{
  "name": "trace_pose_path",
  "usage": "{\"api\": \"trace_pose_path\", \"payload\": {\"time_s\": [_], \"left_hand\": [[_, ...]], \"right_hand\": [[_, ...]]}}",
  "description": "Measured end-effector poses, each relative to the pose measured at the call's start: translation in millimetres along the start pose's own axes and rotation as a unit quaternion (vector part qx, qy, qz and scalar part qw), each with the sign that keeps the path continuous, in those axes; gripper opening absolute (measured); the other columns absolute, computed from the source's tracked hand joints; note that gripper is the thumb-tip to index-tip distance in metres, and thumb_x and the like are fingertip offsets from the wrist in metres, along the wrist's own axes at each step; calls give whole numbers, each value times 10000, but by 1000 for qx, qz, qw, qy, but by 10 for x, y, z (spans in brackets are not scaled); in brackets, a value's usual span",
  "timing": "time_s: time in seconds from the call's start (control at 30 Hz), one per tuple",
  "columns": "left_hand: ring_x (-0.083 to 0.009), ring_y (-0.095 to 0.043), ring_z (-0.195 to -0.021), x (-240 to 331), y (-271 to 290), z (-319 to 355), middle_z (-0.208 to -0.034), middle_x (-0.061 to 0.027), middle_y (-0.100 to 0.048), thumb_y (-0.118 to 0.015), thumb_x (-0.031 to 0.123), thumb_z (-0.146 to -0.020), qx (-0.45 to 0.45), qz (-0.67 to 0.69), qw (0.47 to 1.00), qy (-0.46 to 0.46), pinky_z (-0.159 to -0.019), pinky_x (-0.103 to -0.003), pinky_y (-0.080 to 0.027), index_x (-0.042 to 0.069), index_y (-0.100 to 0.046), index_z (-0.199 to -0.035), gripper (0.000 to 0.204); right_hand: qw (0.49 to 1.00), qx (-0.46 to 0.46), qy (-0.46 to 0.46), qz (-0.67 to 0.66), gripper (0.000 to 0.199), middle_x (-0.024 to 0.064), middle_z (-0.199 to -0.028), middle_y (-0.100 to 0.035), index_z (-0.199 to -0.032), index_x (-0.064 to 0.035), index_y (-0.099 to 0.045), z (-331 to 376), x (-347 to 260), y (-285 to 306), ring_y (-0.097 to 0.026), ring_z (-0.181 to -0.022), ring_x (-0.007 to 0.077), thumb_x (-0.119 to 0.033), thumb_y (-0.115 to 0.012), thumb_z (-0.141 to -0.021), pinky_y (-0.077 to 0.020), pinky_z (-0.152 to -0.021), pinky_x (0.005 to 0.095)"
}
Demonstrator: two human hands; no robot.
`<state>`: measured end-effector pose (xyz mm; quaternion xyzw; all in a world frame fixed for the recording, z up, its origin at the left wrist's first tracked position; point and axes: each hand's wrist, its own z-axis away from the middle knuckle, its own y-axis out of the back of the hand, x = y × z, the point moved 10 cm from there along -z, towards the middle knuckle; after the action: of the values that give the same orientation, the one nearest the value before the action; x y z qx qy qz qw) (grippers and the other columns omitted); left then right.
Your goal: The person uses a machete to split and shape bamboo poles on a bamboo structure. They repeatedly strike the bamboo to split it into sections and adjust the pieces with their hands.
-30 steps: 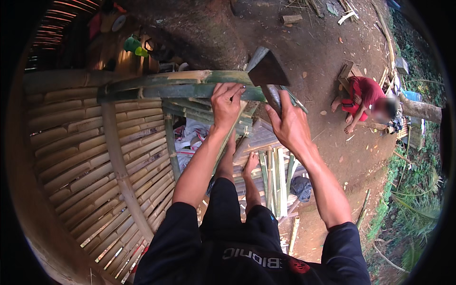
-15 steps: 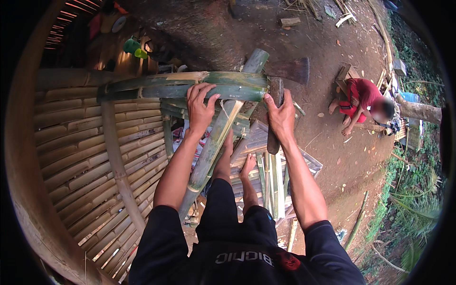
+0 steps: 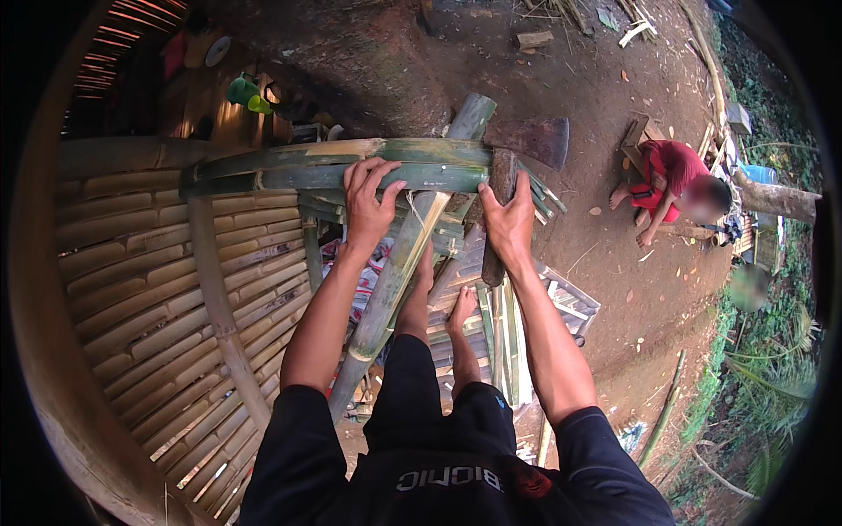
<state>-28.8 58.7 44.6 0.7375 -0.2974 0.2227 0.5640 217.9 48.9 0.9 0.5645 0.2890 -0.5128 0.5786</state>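
A long piece of green split bamboo (image 3: 324, 175) lies crosswise in front of me, beside a second, partly peeled length (image 3: 307, 151) on its far side. Curled over the nearer piece is my left hand (image 3: 370, 197), gripping it near its middle. My right hand (image 3: 510, 223) grips the handle of an axe (image 3: 502, 180) by the right ends of both pieces, its thumb at the nearer piece's end. The dark axe head (image 3: 531, 142) points right, past the bamboo. Under both pieces a thick bamboo pole (image 3: 395, 280) runs slantwise.
A slatted bamboo wall (image 3: 175, 307) fills the left side. Bamboo strips (image 3: 500, 342) lie on a slatted wooden platform (image 3: 566, 302) by my feet. At the right, a person in red (image 3: 675, 180) sits low on the dirt ground (image 3: 649, 316). A tree trunk (image 3: 368, 70) stands beyond the bamboo.
My view has shifted slightly. Both hands keep their holds on the bamboo and the axe, which has tilted a little, and more strips show beside the axe handle.
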Motion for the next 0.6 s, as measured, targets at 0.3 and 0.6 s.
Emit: {"api": "trace_pose_path", "payload": {"time_s": [0.3,0.6], "left_hand": [[-313,-526,-1058,27,31,-28,-1071,-108,-618,-730,119,-790,0,2,1000,-7,-946,-409,-416,73,-698,-1072,288],[-323,-520,-1075,26,64,-5,-1071,-108,-620,-731,119,-779,8,2,999,-32,-956,-422,-405,76,-687,-1073,301]], "right_hand": [[999,10,20,30,351,151,-956,-672,-1138,14,-523,28,-163,44,-615,-805,195,-144,-700,-880,-492,-732,327],[999,16,33,27,359,189,-925,-684,-1152,3,-537,48,-131,39,-663,-831,257,-144,-698,-867,-506,-768,357]]}}
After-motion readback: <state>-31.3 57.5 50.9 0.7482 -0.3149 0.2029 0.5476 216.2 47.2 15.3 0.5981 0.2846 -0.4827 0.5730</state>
